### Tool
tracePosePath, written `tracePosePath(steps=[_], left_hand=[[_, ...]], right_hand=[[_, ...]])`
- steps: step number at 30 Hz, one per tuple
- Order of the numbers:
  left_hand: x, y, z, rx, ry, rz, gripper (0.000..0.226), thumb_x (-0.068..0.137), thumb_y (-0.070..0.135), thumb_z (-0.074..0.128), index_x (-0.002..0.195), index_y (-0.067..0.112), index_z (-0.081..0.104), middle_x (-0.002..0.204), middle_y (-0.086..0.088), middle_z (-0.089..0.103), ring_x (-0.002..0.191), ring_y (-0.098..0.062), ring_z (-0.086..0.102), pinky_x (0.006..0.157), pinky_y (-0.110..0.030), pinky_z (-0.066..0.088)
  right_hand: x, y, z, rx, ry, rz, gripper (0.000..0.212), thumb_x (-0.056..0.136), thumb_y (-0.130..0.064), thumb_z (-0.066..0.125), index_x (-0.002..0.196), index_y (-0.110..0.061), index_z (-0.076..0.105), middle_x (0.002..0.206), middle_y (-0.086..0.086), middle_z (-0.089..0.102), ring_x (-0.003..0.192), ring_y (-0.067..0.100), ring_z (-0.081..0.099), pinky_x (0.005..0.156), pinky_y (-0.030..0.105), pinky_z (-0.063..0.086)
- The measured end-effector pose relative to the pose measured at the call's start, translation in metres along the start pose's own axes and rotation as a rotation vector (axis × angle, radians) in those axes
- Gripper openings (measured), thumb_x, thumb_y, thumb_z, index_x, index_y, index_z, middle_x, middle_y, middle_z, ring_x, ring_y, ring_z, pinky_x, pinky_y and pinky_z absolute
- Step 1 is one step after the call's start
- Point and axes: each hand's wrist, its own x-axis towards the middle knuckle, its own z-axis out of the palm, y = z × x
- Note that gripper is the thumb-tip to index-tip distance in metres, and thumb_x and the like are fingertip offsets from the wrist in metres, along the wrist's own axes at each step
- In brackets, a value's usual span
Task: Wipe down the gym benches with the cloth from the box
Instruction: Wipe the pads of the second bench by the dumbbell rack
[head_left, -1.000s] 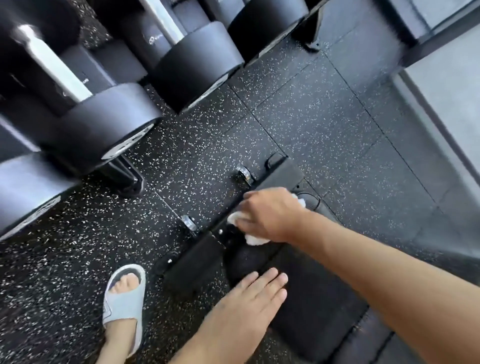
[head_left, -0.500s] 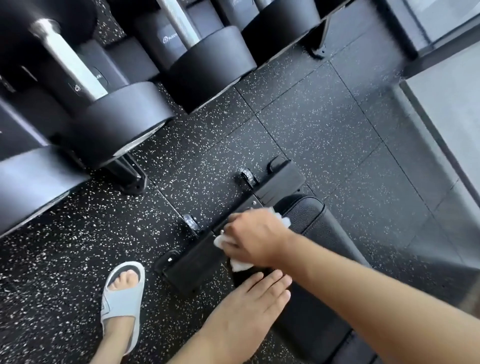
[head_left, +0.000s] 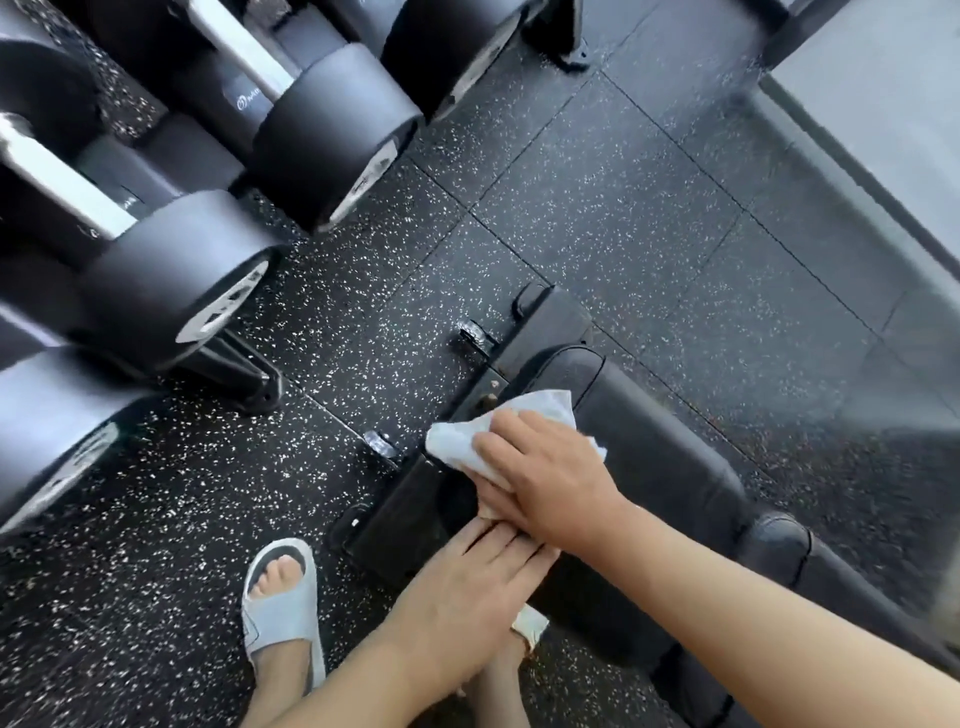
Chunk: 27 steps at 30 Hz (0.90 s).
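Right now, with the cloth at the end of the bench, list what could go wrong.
1. The right hand presses the cloth near the bench's metal frame; fingers or cloth may snag on its bolts and wheels.
2. The left hand lies flat on the pad beside the right; the wiping hand could bump it.
3. The foot in an open sandal stands close to the frame and could get stubbed.

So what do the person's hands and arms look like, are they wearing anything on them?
Both arms are bare as far as the frame shows: no sleeves, gloves, watch or wristbands. The right hand and left hand show no rings on the visible fingers. The only thing visibly worn is a light grey open-toed slide sandal.
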Motion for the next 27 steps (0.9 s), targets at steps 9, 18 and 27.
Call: tracePosePath(steps=[9, 18, 27], left_hand=[[0.036, -0.025, -0.028, 0.117, 0.112, 0.034, 0.031, 0.087, 0.015, 0.059, 0.115, 0.023, 0.071, 0.134, -0.002, 0.063, 0.119, -0.027, 0.062, 0.1, -0.043, 0.049], [0.161, -0.039, -0.057, 0.131, 0.212, -0.056, 0.031, 0.094, 0.019, 0.063, 0.123, 0.01, 0.069, 0.131, -0.009, 0.062, 0.12, -0.034, 0.055, 0.104, -0.05, 0.044], [0.228, -0.002, -0.036, 0.207, -0.005, 0.004, 0.04, 0.091, 0.024, 0.044, 0.122, 0.01, 0.064, 0.117, -0.004, 0.07, 0.107, -0.03, 0.061, 0.096, -0.044, 0.041]], right_hand=[[-0.038, 0.091, -0.016, -0.071, 0.407, 0.686, 0.032, 0.098, -0.043, 0.054, 0.1, -0.012, 0.062, 0.096, 0.005, 0.058, 0.081, 0.028, 0.062, 0.055, 0.039, 0.051], [-0.171, 0.035, 0.02, 0.014, 0.352, 0.482, 0.017, 0.088, -0.026, 0.07, 0.094, -0.01, 0.069, 0.084, 0.006, 0.057, 0.068, 0.028, 0.054, 0.057, 0.042, 0.047], [-0.155, 0.108, -0.004, 0.066, 0.612, 0.986, 0.017, 0.091, -0.031, 0.067, 0.088, -0.016, 0.06, 0.085, 0.002, 0.056, 0.068, 0.022, 0.054, 0.054, 0.035, 0.042]])
